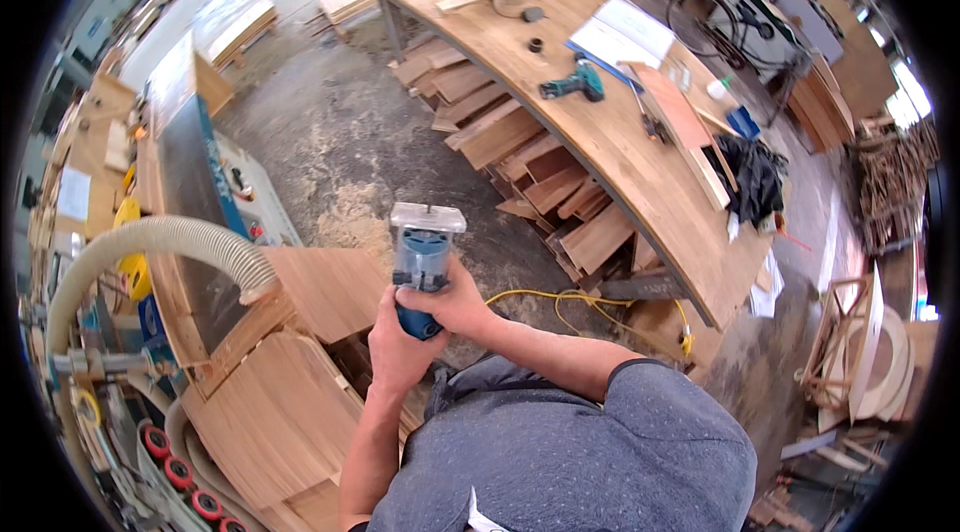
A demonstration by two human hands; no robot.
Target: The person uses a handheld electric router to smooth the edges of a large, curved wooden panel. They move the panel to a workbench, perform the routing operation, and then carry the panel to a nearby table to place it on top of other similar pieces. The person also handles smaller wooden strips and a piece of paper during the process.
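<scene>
Both my hands are closed around a blue trim router [424,250], held in front of my body with its clear plastic base turned up and away from me. My left hand [396,344] wraps the lower left of its body. From the right, my right hand [456,300] grips the same body, thumb across the front. The end of the tool nearest me is partly covered by my fingers. A small bit shows above the clear base, too small to make out well.
A long wooden workbench [640,172] curves along the right, bearing a teal cordless drill [575,82], an open notebook [625,32] and boards. Wood offcuts [540,172] are stacked beneath. A yellow cord [560,296] lies on the floor. At left stand a machine with a ribbed hose [170,232] and wood panels [270,417].
</scene>
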